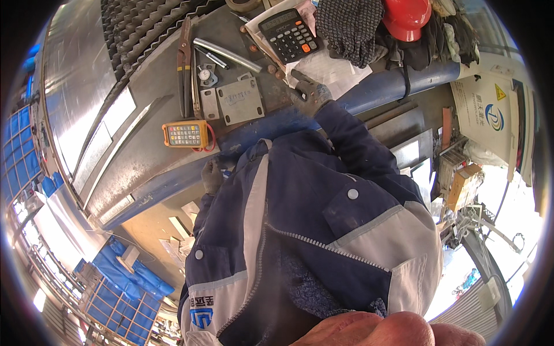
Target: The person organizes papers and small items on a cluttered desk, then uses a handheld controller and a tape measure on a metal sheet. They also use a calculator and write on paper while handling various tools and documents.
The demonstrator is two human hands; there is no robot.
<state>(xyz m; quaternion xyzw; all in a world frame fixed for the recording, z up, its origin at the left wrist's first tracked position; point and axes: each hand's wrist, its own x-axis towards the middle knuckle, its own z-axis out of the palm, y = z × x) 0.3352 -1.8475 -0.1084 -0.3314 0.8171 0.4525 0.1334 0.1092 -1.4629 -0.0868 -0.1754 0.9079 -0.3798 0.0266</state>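
- I see my right hand (311,92) resting on the surface (144,155), just below the calculator (288,34).
- The keypad remote (186,134) lies left of the metal plate (240,101).
- My left hand (212,176) sits at the surface's near edge, below the remote.

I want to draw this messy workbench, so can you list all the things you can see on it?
calculator: 1, black, top middle on papers
remote keypad: 1, orange, left part of the bench
metal plate: 1, grey, bench middle
snips: 1, dark, left of plate
metal tube: 1, silver, above plate
hard hat: 1, red, top right
spare glove: 1, dark knit, beside hard hat
left hand: gloved, grey, at the bench's blue edge
right hand: gloved, grey, fingers on the papers
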